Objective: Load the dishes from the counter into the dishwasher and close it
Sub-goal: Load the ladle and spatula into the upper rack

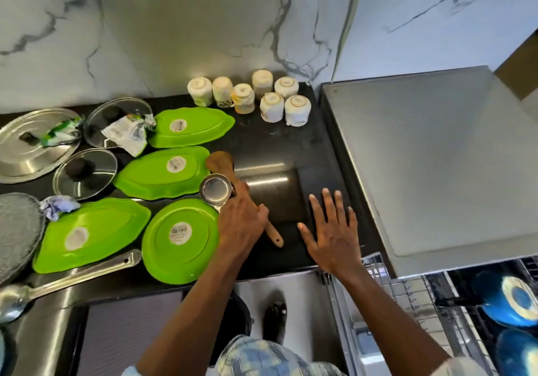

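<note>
Readable text: none. White stickers sit on the undersides of the green plates (163, 172), print too blurred to read; same for the crumpled white packet (128, 134). Counts on the black counter (273, 148): 4 green plates, all face down, 3 leaf-shaped and 1 round. 7 white cups (271, 106), all upside down, bunched at the back by the marble wall. 3 lids on the left: 1 steel lid (32, 142) and 2 glass lids (84, 172). A green-and-white wrapper (61, 132) lies on the steel lid, and the white packet overlaps the rear glass lid. 1 crumpled bluish paper (58, 205) sits at the edge of the front-left plate. 1 steel ladle (58, 279) lies along the front edge, and a grey pan (17, 230) is cut off at far left. Left hand (241, 224) has its fingers curled round the handle of a wooden spatula (221, 163); its blade points away from the person, next to the middle plate. A steel cup (215, 190) sits against the same hand's fingers, mouth up; cannot tell if it is gripped or only touching. Right hand (332, 230) is flat, fingers spread wide, palm down over bare counter, holding nothing; contact with the surface unclear. Dishwasher (436, 157) is to the right, its rack (407, 288) pulled out at lower right with 2 blue dishes (515, 300) in it.
</note>
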Demonstrator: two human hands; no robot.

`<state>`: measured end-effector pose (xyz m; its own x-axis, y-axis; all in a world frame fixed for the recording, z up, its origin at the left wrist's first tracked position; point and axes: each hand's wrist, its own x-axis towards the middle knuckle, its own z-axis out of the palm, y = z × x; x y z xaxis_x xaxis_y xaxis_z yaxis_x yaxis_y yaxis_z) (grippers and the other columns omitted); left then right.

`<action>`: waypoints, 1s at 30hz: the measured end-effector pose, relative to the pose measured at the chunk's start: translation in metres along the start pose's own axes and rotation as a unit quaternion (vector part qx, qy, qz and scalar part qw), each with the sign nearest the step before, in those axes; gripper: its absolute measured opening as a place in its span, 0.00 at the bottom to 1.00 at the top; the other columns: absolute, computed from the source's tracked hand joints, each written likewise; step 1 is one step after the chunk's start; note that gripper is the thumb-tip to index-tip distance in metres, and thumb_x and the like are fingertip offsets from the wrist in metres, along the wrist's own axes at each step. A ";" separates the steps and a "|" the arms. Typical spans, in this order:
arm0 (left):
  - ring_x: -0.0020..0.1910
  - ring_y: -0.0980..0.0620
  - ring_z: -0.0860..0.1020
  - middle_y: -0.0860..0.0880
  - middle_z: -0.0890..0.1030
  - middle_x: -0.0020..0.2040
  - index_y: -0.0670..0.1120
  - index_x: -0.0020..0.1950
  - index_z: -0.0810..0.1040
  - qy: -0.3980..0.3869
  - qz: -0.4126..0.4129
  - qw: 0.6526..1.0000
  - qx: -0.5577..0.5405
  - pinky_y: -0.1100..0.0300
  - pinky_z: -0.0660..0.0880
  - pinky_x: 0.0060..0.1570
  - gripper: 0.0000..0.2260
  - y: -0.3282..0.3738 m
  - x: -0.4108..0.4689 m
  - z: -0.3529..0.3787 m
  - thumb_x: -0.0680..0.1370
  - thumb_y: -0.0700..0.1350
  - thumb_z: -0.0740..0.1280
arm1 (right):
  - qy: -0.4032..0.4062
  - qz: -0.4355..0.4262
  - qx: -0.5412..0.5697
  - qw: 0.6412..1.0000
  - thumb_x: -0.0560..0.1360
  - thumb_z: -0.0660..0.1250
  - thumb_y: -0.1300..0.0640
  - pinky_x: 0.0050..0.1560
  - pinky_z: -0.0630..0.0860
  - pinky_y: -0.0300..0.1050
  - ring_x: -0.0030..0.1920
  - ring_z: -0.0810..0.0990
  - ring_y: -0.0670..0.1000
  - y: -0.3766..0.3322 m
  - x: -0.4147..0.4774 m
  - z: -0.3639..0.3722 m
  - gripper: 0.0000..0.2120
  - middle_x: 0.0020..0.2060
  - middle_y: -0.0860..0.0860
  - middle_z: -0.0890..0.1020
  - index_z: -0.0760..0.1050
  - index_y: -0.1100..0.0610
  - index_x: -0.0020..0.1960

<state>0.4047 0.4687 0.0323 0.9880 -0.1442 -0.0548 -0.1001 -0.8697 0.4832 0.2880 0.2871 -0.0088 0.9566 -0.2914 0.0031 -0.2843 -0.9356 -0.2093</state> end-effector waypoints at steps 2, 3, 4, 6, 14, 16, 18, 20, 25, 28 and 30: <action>0.50 0.36 0.83 0.40 0.85 0.51 0.44 0.66 0.71 0.014 -0.031 0.997 -0.070 0.49 0.77 0.50 0.26 0.003 0.000 0.004 0.71 0.49 0.72 | -0.009 -0.003 0.014 1.000 0.81 0.47 0.31 0.80 0.48 0.62 0.82 0.40 0.54 0.001 0.000 -0.001 0.35 0.83 0.51 0.47 0.47 0.45 0.83; 0.49 0.37 0.83 0.41 0.85 0.49 0.45 0.65 0.70 0.025 -0.038 0.994 -0.104 0.49 0.77 0.50 0.26 0.005 -0.002 0.005 0.71 0.49 0.73 | -0.014 -0.005 0.026 1.000 0.80 0.47 0.31 0.80 0.46 0.60 0.82 0.39 0.53 0.003 0.000 -0.002 0.35 0.83 0.50 0.46 0.47 0.44 0.83; 0.47 0.39 0.84 0.44 0.85 0.47 0.47 0.64 0.69 0.034 -0.038 0.990 -0.135 0.51 0.77 0.49 0.26 0.009 -0.005 0.006 0.70 0.49 0.74 | -0.019 -0.007 0.041 0.999 0.80 0.49 0.31 0.80 0.45 0.59 0.82 0.38 0.52 0.005 0.001 -0.003 0.35 0.83 0.49 0.46 0.47 0.43 0.82; 0.39 0.52 0.84 0.52 0.83 0.41 0.53 0.61 0.68 0.038 -0.012 0.979 -0.200 0.56 0.78 0.44 0.24 0.017 -0.016 0.010 0.70 0.49 0.76 | -0.031 -0.001 0.094 0.995 0.80 0.55 0.34 0.81 0.45 0.57 0.82 0.40 0.50 0.008 0.000 -0.009 0.33 0.83 0.47 0.49 0.53 0.43 0.82; 0.38 0.59 0.84 0.60 0.84 0.46 0.59 0.56 0.68 -0.137 0.196 0.913 -0.330 0.62 0.80 0.38 0.19 0.096 -0.106 0.048 0.76 0.48 0.76 | 0.044 0.212 0.547 0.809 0.84 0.62 0.55 0.58 0.81 0.47 0.52 0.85 0.47 0.043 -0.076 -0.083 0.13 0.49 0.50 0.86 0.80 0.59 0.63; 0.38 0.59 0.84 0.60 0.83 0.46 0.59 0.57 0.68 -0.194 0.250 0.887 -0.336 0.65 0.79 0.37 0.16 0.120 -0.146 0.066 0.77 0.50 0.74 | 0.064 0.241 0.582 0.774 0.84 0.62 0.58 0.54 0.81 0.41 0.50 0.84 0.45 0.066 -0.113 -0.094 0.13 0.49 0.51 0.86 0.79 0.62 0.64; 0.40 0.62 0.84 0.64 0.82 0.48 0.63 0.57 0.68 -0.240 0.287 0.867 -0.328 0.74 0.74 0.38 0.14 0.138 -0.179 0.087 0.78 0.53 0.70 | 0.074 0.276 0.608 0.741 0.83 0.64 0.60 0.56 0.81 0.41 0.55 0.85 0.50 0.095 -0.151 -0.098 0.13 0.53 0.55 0.86 0.78 0.62 0.65; 0.43 0.66 0.83 0.67 0.82 0.50 0.66 0.59 0.66 -0.289 0.316 0.853 -0.297 0.75 0.75 0.39 0.14 0.153 -0.209 0.115 0.79 0.55 0.70 | 0.076 0.304 0.608 0.729 0.82 0.65 0.60 0.56 0.81 0.42 0.56 0.86 0.53 0.130 -0.191 -0.095 0.11 0.53 0.56 0.87 0.80 0.61 0.63; 0.59 0.55 0.80 0.52 0.79 0.62 0.52 0.69 0.69 -0.334 0.304 0.872 -0.190 0.51 0.81 0.57 0.19 0.160 -0.266 0.196 0.82 0.58 0.67 | 0.072 0.417 0.521 0.741 0.80 0.69 0.60 0.56 0.83 0.53 0.50 0.87 0.52 0.225 -0.278 -0.059 0.05 0.47 0.52 0.88 0.83 0.54 0.52; 0.70 0.41 0.72 0.39 0.72 0.71 0.42 0.78 0.64 -0.323 0.158 0.930 -0.077 0.49 0.72 0.66 0.35 0.152 -0.281 0.237 0.79 0.62 0.68 | 0.005 0.450 0.423 0.787 0.78 0.72 0.55 0.48 0.83 0.52 0.45 0.86 0.51 0.281 -0.304 -0.029 0.02 0.40 0.47 0.87 0.83 0.50 0.48; 0.75 0.35 0.67 0.33 0.66 0.77 0.37 0.82 0.57 -0.315 0.039 0.948 -0.017 0.45 0.67 0.72 0.42 0.150 -0.289 0.264 0.78 0.60 0.70 | -0.047 0.452 0.351 0.819 0.78 0.72 0.52 0.41 0.79 0.44 0.43 0.84 0.53 0.318 -0.312 -0.009 0.02 0.38 0.46 0.85 0.83 0.49 0.49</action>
<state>0.0728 0.2549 -0.1100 0.7111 -0.4694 -0.5234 -0.1548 -0.8308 0.5346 -0.1011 0.0791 -0.0674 0.3856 -0.7540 -0.5317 -0.8031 0.0094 -0.5957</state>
